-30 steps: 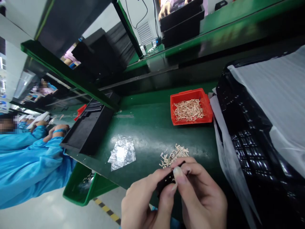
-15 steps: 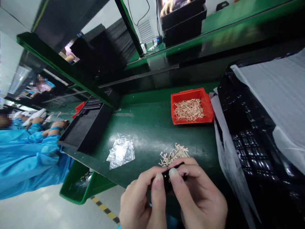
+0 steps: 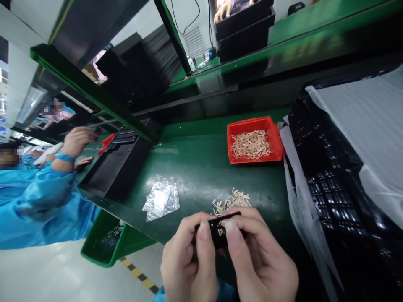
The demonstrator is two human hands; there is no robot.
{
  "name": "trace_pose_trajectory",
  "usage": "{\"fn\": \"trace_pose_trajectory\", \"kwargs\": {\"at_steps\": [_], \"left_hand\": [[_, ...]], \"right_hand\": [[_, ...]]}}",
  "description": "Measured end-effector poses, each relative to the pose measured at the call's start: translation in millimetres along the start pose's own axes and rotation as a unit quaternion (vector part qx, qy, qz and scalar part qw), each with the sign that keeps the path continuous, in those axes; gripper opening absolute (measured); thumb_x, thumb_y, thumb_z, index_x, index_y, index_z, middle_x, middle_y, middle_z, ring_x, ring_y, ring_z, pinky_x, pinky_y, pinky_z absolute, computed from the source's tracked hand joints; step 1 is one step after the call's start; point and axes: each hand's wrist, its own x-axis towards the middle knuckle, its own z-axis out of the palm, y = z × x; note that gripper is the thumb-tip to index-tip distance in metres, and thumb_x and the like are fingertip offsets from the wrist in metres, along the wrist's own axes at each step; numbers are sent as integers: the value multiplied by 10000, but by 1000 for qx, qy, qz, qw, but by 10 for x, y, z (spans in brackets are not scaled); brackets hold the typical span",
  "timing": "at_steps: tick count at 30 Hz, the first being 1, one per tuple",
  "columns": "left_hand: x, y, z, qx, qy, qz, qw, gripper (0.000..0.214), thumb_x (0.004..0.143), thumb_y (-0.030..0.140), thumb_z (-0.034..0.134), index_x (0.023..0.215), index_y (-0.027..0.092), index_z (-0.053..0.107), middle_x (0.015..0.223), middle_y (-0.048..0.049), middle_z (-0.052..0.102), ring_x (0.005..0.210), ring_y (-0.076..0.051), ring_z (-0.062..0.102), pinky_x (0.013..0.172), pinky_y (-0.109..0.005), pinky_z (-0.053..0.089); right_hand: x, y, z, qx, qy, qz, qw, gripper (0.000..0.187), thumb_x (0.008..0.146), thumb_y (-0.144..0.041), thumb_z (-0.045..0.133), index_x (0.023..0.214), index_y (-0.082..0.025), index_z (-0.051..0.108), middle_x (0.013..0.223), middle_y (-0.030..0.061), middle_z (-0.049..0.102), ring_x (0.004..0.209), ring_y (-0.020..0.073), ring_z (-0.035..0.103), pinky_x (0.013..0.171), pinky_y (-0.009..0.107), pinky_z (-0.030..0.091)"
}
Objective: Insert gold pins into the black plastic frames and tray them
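Black plastic block (image 3: 218,233) pinched in both hands at the bench edge

Left hand (image 3: 184,260) and right hand (image 3: 262,260) are closed on the block from either end, fingers curled behind it, thumb pads (image 3: 204,230) pressed on its upper face. Block sits between them, over the near edge of the green workbench (image 3: 195,180). Small gold-coloured mark (image 3: 221,232) on its face; too small to read, and the thumbs hide part of the face.

Just beyond the hands: loose pile of copper-toned terminals (image 3: 232,202), apparently metal. Further along, red plastic bin (image 3: 248,122) holding more of the same. Left of the pile, crumpled clear plastic bag (image 3: 161,198). Black crate (image 3: 330,184) under white sheeting on the right; black tray (image 3: 115,167) at the far left, near a co-worker's raised hand (image 3: 78,141) and blue smock sleeve (image 3: 40,197).

Risks: block is small and held by fingertip pressure, so a slipped thumb could drop it over the bench edge or into the pile. Loose terminals could snag one another, and a careless wrist could scatter them.
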Motion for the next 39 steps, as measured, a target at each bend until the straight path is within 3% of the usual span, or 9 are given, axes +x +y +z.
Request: {"fn": "trace_pose_trajectory", "kwargs": {"at_steps": [4,12,17,22,30,32,35,37,39], "left_hand": [[16,-16,-9,-23,-17,-34,999,222,1027,343,611,893,265,771,510,71,507,402,-65,359,343,-112,318],[69,-8,-57,-76,-40,-120,989,305,1018,442,634,867,211,765,612,31,627,402,-41,439,368,-105,375],[78,-19,-50,-72,-45,-97,992,310,1020,442,634,848,210,746,584,41,603,410,-52,454,387,-119,392],[77,-59,-26,-42,-33,-51,997,289,1032,410,620,841,236,750,519,67,481,426,-71,401,382,-125,359],[60,-55,32,-71,7,-71,995,301,1017,371,629,767,214,688,528,69,468,419,-56,360,371,-112,309],[82,-39,32,-80,37,-89,992,296,1014,370,635,769,207,671,520,68,476,413,-52,376,374,-103,316],[125,-10,-9,-96,109,-126,981,281,1033,356,623,798,206,650,472,80,469,366,-40,374,367,-84,301],[138,3,-53,-118,129,-148,973,286,1029,382,643,802,208,642,458,86,463,335,-31,357,350,-78,283],[135,8,-95,-133,113,-149,973,305,1008,422,677,796,205,649,460,80,473,328,-32,369,340,-80,296]], "right_hand": [[2,-12,-5,-7,-6,0,1000,148,1025,-302,659,915,-304,758,1039,10,725,946,170,746,827,273,610],[42,-25,-14,-4,-19,2,1000,139,1005,-305,684,905,-299,780,1033,13,749,932,143,727,763,191,614],[52,-9,-27,-16,-23,-4,1000,146,1002,-319,691,894,-289,784,1024,19,754,936,156,728,803,229,602],[54,-2,-29,-33,-21,-18,999,153,1005,-310,677,899,-292,786,1027,17,764,953,165,734,834,255,586],[21,11,-1,-53,-26,-40,997,153,1006,-282,667,937,-297,804,1027,10,771,982,161,736,860,254,604],[-2,23,5,-61,-3,-48,997,147,993,-272,692,1057,-315,817,1063,13,782,1022,171,740,873,269,616],[-6,16,11,-57,22,-68,996,326,970,-216,719,1269,-335,769,1052,18,792,977,182,747,840,301,635],[22,-9,9,-47,-17,-78,996,295,960,-210,714,1222,-325,788,981,13,783,889,174,737,797,295,628],[63,-43,1,-37,-67,-71,994,140,961,-228,705,1010,-291,821,865,2,753,768,151,704,715,262,596]]}}
